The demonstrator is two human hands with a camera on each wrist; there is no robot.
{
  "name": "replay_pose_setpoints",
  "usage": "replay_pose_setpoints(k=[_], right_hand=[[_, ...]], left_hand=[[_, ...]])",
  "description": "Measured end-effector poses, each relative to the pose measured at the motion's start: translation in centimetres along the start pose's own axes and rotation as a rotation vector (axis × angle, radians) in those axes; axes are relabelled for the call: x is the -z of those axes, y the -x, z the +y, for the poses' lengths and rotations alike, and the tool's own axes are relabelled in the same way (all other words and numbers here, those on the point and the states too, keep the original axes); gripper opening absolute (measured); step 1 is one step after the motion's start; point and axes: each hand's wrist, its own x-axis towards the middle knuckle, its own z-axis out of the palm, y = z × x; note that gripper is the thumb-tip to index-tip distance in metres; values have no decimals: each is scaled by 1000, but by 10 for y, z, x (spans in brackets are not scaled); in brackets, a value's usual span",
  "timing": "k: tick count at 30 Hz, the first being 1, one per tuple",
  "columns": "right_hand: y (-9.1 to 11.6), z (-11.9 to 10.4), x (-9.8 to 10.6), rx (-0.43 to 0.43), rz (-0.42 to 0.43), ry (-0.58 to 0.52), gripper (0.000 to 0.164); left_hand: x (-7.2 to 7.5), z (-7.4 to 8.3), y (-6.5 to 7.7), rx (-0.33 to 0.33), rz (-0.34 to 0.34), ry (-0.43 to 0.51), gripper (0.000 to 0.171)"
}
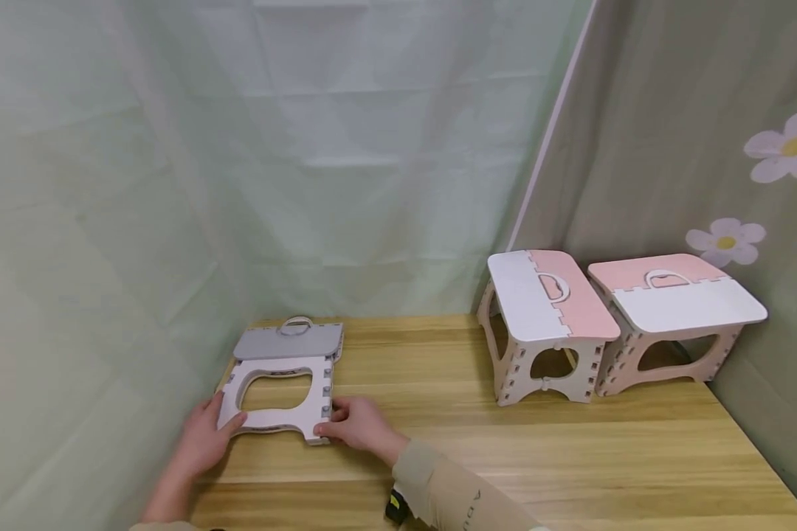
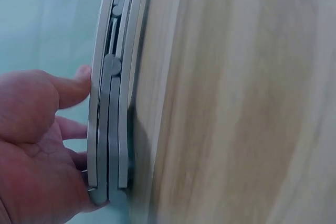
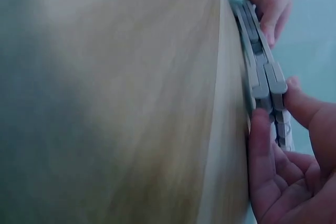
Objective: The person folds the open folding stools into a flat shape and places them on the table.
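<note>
A grey-and-white folding stool (image 1: 315,394) lies folded flat on the left part of the wooden table, its small carry handle (image 1: 297,322) at the far end. My left hand (image 1: 202,435) holds the near left corner, thumb over the upper face and fingers along the side. At the near right corner, my right hand (image 1: 365,424) pinches the edge between thumb and fingers. The right wrist view shows the stool's stacked grey layers (image 3: 265,72) edge-on, between thumb and index finger. Seen from the left wrist, the folded edge (image 2: 108,124) stands beside the left thumb.
Two pink-and-white folding stools stand unfolded at the back right, one stool (image 1: 551,295) beside the other stool (image 1: 680,295). Pale green curtains (image 1: 372,162) hang behind and left of the wooden table (image 1: 438,376). A small black-and-yellow object (image 1: 396,507) shows by the right sleeve.
</note>
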Motion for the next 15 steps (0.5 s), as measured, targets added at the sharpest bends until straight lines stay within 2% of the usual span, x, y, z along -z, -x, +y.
replay_pose_setpoints(k=[3, 9, 12, 15], right_hand=[[-2, 1, 3, 26, 3, 71, 54], [-6, 3, 4, 81, -16, 209, 44], [-7, 1, 4, 79, -40, 213, 41], [-7, 0, 5, 39, -74, 149, 50]], left_hand=[[-3, 9, 0, 15, -6, -5, 74], [-2, 16, -1, 120, -47, 36, 74], [-1, 16, -1, 135, -46, 45, 73], [-1, 16, -1, 146, -46, 37, 71]])
